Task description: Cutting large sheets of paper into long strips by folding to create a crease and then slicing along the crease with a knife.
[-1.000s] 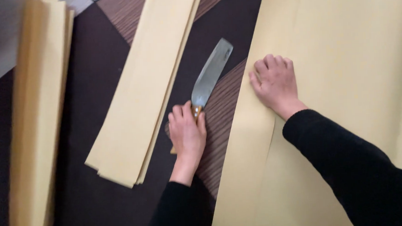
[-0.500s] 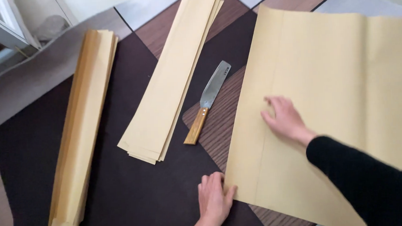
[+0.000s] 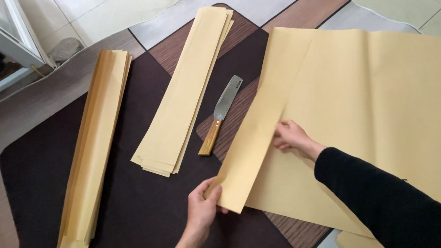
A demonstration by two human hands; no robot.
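Folding the big yellow sheet, centre-right of frame.
Left hand pinches the flap's bottom corner to align it; right hand, fingers pressed together, pins the fold. Knife parked clear, centre.

Floor: pale tiles. Over them a patterned mat in dark brown, wood-grain and grey panels. White door frame top left, even daylight.
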